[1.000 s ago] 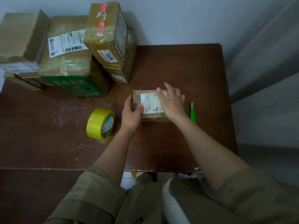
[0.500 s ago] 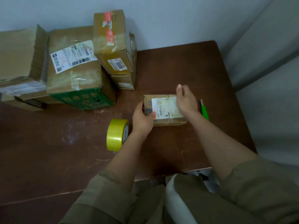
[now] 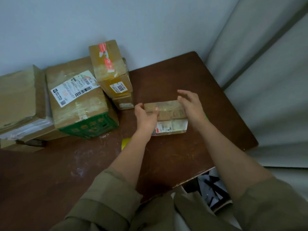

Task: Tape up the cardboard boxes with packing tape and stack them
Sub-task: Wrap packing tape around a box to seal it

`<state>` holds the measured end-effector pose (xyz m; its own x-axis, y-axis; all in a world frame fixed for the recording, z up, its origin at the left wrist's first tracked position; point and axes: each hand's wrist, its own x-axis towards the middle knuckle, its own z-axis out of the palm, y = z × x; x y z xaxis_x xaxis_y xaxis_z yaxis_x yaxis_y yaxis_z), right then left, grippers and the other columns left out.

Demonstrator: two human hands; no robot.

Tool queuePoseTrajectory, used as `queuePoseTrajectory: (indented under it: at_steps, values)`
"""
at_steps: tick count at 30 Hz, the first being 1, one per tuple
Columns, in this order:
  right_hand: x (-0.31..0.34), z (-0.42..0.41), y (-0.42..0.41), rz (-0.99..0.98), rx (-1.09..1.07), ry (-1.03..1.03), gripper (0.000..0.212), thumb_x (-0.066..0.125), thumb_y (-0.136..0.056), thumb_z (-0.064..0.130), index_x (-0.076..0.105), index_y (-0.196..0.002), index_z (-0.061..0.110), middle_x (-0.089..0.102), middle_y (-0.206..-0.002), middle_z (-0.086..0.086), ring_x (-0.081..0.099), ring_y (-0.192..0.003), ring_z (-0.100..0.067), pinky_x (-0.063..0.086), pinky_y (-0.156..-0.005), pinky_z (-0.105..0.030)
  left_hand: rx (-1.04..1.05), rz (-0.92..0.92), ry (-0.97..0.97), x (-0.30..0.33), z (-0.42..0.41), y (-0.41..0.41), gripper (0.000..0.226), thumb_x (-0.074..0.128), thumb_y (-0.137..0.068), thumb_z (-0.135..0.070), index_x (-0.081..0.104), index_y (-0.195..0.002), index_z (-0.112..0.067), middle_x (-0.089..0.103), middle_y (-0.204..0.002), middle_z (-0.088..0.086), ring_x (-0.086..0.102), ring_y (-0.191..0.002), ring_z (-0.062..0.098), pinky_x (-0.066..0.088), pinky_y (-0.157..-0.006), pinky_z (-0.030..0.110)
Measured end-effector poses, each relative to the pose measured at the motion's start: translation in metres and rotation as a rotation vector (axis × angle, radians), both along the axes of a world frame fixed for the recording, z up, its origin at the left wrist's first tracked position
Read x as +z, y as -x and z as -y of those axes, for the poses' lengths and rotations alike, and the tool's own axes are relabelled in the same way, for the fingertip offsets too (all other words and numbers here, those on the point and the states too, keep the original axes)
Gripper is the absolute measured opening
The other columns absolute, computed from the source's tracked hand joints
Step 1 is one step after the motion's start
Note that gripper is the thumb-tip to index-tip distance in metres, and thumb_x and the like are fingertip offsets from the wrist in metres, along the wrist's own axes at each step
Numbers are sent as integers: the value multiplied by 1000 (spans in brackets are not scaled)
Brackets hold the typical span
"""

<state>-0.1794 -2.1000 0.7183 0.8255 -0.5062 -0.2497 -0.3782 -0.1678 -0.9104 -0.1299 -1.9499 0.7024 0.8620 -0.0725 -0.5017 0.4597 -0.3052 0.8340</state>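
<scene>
A small cardboard box (image 3: 168, 110) stands tipped up on the brown table (image 3: 180, 157), its white shipping label turned to face me. My left hand (image 3: 145, 115) grips its left end. At the right end, my right hand (image 3: 191, 105) presses with thumb and palm, its fingers spread above the box. Behind my left forearm only a sliver of the yellow packing tape roll (image 3: 125, 142) shows. Taped boxes stand at the back left: a tall one labelled 1006 (image 3: 108, 67) on a smaller box (image 3: 123, 101), and a large box with a green base (image 3: 75, 97).
Another big flat box (image 3: 18, 97) lies at the far left on lower cartons. A green sliver of a cutter (image 3: 206, 116) peeks out by my right wrist. A wall runs behind the table and a grey curtain (image 3: 266, 80) hangs on the right.
The small box has been tipped up from lying flat, so its label now faces me. My right hand lifted from the top to the right end. The camera view shifted left and up.
</scene>
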Motion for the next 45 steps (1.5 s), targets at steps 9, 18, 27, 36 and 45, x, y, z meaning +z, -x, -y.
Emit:
queuePoseTrajectory:
  at_steps: [9, 18, 27, 36, 45]
  values:
    - [-39, -27, 8, -422, 109, 660, 54, 24, -106, 49, 60, -116, 10, 50, -125, -15, 50, -114, -34, 45, -84, -42, -229, -96, -105, -15, 4, 22, 62, 55, -99, -19, 23, -152, -19, 44, -142, 8, 48, -126, 26, 45, -106, 44]
    - [-37, -15, -10, -453, -70, 533, 58, 21, -110, 34, 68, -99, 2, 68, -106, -16, 63, -103, -34, 38, -74, -35, -198, -84, -53, -18, 4, 14, 50, 57, -98, -15, 34, -142, -22, 48, -134, 5, 53, -119, 24, 49, -102, 44]
    - [12, 55, -2, -549, -267, -530, 38, 47, -101, 52, 51, -124, 21, 58, -105, -6, 66, -98, -29, 59, -86, -49, -242, 210, 174, 11, 32, -8, 65, 64, -88, 0, 45, -138, -36, 51, -139, 0, 54, -125, 18, 51, -102, 46]
    - [0, 131, -71, -230, -379, -417, 42, 48, -103, 35, 45, -143, 20, 59, -124, -1, 61, -94, -13, 49, -66, -30, -186, 120, 73, 19, 108, -54, 60, 62, -95, -5, 39, -148, -19, 52, -142, -5, 48, -126, 4, 42, -92, 10]
    - [-30, 178, -102, -202, -634, -457, 61, 65, -90, 24, 26, -137, 27, 42, -139, -10, 56, -116, -29, 50, -98, -47, -53, -159, 127, 19, 225, -109, 88, 57, -94, -6, 2, -159, -26, 33, -154, 4, 37, -139, 20, 31, -103, 24]
